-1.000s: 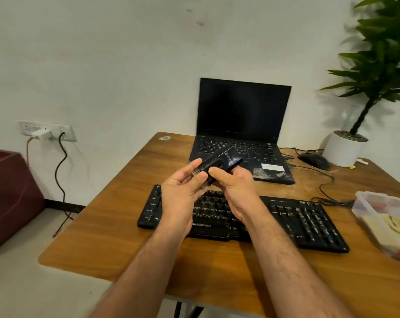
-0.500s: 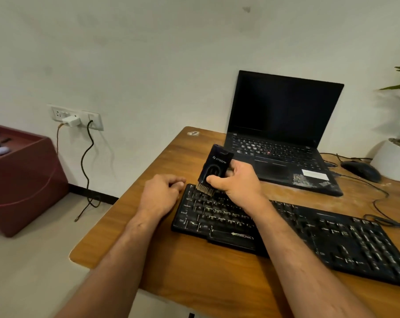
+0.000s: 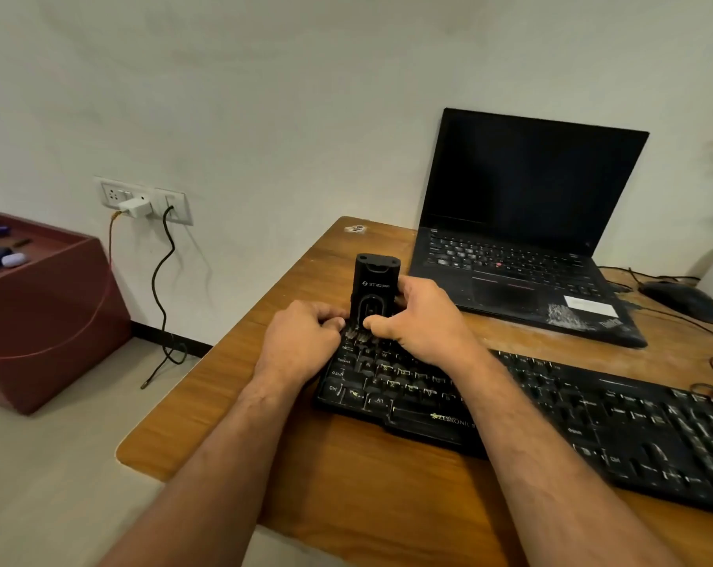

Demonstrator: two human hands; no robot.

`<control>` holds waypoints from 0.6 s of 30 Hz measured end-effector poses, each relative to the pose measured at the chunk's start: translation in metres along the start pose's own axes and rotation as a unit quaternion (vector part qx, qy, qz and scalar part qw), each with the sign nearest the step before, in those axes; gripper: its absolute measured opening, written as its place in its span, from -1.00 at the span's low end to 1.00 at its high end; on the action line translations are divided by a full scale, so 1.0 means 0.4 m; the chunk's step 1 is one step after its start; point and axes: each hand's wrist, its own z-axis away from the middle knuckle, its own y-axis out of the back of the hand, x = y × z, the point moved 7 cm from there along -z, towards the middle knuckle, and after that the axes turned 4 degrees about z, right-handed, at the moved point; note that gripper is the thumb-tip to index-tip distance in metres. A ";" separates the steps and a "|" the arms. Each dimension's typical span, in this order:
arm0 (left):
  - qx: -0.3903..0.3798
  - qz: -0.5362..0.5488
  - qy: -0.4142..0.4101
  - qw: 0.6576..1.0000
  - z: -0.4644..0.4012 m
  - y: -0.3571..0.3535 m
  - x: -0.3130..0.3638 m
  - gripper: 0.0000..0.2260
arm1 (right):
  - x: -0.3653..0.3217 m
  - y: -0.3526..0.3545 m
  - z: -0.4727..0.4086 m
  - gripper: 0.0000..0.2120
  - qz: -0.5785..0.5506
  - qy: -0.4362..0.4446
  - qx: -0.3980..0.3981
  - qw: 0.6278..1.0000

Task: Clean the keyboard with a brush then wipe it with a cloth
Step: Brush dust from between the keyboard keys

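With the right hand [image 3: 418,321] gripping the upright brush [image 3: 374,294], bristles on the top-left keys of the keyboard [image 3: 551,407] on the table [image 3: 346,480], and the curled left hand [image 3: 303,341] steadying that end, sweep row by row with light pressure.

The left hand [image 3: 301,341], which was resting curled on the table beside the keyboard [image 3: 530,411] half a second ago, is now gripping the keyboard's top-left corner. The right hand [image 3: 418,321] is now holding the brush [image 3: 374,294] upright rather than tilted, its bristles down among the top-left keys. The camera is now looking closer and further left than before.
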 end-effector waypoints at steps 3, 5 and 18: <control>0.005 -0.014 -0.007 1.000 0.000 0.001 0.001 -0.85 | -0.010 0.003 0.007 -0.70 0.028 0.019 -0.005 0.999; 0.007 -0.023 -0.017 1.000 0.000 0.004 0.006 -0.85 | -0.016 0.004 0.012 -0.72 0.001 0.032 0.003 0.999; 0.002 0.007 -0.013 1.000 -0.018 0.002 -0.007 -0.89 | -0.023 -0.007 -0.004 -0.74 0.008 0.055 0.006 0.998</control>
